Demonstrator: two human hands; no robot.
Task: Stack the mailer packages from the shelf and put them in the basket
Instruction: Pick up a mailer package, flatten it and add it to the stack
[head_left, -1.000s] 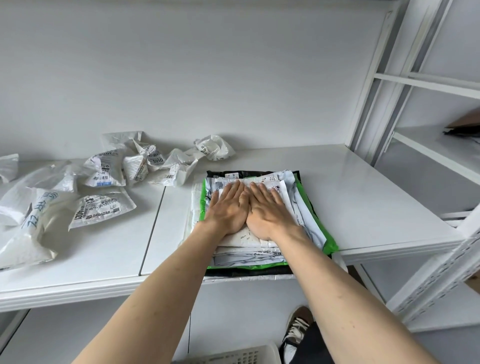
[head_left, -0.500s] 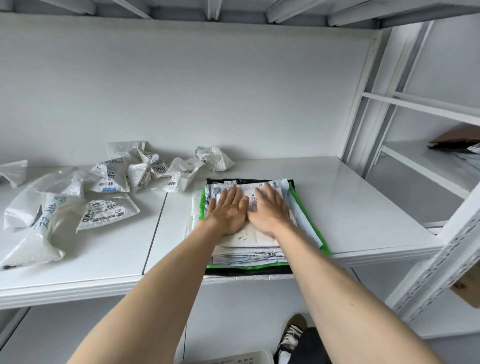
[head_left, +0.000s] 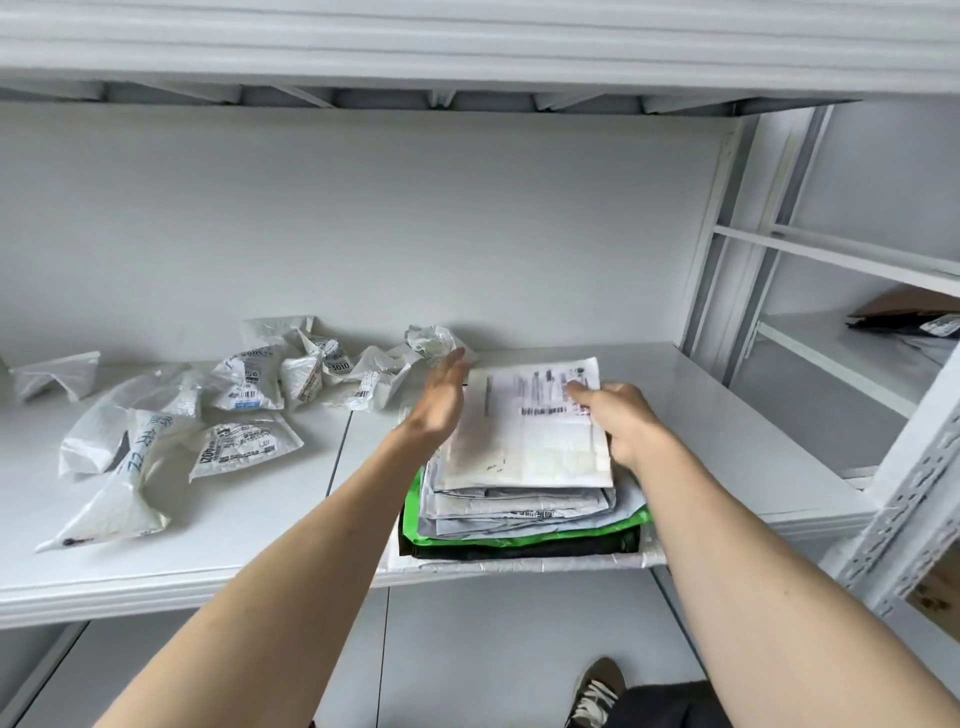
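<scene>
Mailer stack (head_left: 524, 499) on shelf (head_left: 260, 519), left hand (head_left: 441, 400) fingers straight beside it, right hand (head_left: 618, 421) curled at its edge

Premises present as a parcel storeroom or mailroom. White boltless metal shelving (head_left: 208, 519) stands against a plain white wall. On it, loose crumpled poly mailers with barcode labels (head_left: 249, 384) lie left of a flat stack of mailer packages (head_left: 519, 499). A second rack bay (head_left: 831, 364), right of the shelving, holds cardboard (head_left: 904, 304).

Both hands flank the stack of mailers (head_left: 524, 499) on the shelf (head_left: 727, 415) (right hand (head_left: 621, 423) touching, left hand (head_left: 441, 400) open).
</scene>
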